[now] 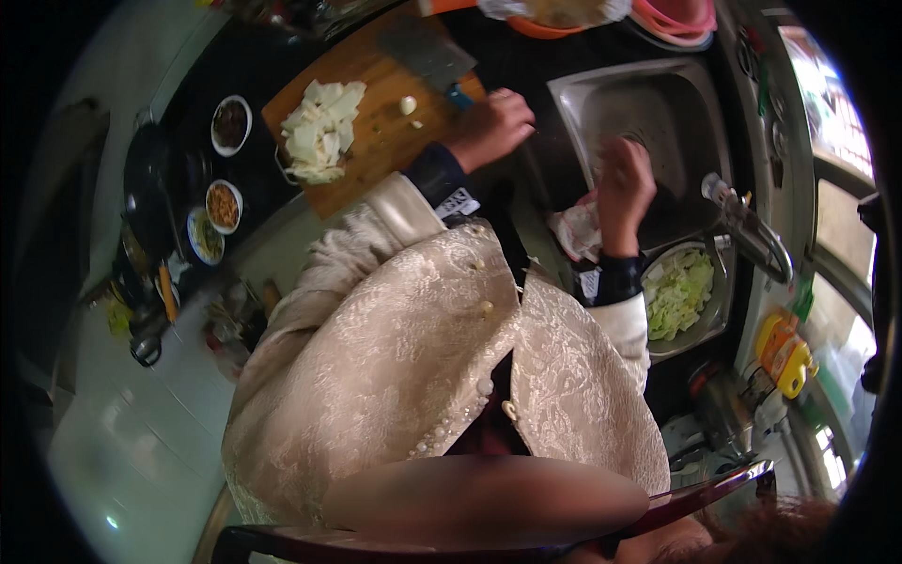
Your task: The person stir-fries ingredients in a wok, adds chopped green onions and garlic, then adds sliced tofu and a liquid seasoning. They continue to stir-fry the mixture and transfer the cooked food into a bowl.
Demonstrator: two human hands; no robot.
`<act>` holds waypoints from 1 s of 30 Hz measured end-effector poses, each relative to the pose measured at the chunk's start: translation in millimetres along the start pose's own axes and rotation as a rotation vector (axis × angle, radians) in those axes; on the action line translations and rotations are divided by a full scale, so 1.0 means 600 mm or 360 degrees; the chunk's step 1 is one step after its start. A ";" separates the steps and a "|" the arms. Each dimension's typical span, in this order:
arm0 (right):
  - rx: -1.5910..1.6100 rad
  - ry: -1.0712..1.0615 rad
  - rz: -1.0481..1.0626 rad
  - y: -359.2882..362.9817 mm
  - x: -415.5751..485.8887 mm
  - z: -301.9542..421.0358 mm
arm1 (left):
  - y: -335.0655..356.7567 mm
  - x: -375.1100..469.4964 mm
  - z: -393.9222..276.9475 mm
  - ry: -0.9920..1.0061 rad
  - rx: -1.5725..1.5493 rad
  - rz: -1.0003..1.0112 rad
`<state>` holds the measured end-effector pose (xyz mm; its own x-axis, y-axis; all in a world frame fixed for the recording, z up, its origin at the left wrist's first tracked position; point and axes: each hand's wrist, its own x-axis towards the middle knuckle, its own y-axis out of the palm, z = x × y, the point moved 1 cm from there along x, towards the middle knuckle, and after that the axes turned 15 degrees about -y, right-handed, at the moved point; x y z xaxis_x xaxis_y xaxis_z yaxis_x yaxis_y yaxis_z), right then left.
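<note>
Loosely curled, my left hand (493, 127) is over the right edge of a wooden cutting board (380, 151), close to the blue handle (459, 96) of a cleaver (426, 56). Pale cut vegetable pieces (324, 130) are heaped on the board's left side. A peeled garlic clove (407, 106) and a smaller bit lie right of them. My right hand (626, 183), blurred and with bent fingers, is at the near left side of a steel sink (659, 127). Below it a pink and white cloth (579, 229) hangs at the counter edge. Both palms are hidden.
A bowl of chopped leafy greens (680, 292) sits beside the faucet (754, 233). Small bowls of dark food (231, 125), brown shreds (223, 206) and greenish food (206, 235) stand left, near a dark wok (144, 183). Pink basins (680, 17) are at the back.
</note>
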<state>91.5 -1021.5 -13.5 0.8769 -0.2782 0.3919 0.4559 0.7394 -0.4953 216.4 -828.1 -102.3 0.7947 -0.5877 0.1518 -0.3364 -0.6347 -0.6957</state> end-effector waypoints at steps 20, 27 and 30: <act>-0.0429 -0.0314 0.0837 0.351 0.062 0.064 | -0.139 -0.156 0.203 -0.0485 0.0230 -0.0439; -0.0323 -0.0257 0.0860 0.331 0.036 0.094 | -0.147 -0.154 0.203 -0.0444 -0.0041 -0.0529; -0.0380 -0.0246 0.0947 0.346 0.023 0.097 | -0.147 -0.151 0.206 -0.0455 -0.0037 -0.0441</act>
<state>189.3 -836.0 -65.8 0.9659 0.2403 0.0960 -0.0631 0.5786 -0.8131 236.8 -656.9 -141.4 0.9645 -0.2313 0.1277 -0.0982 -0.7626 -0.6393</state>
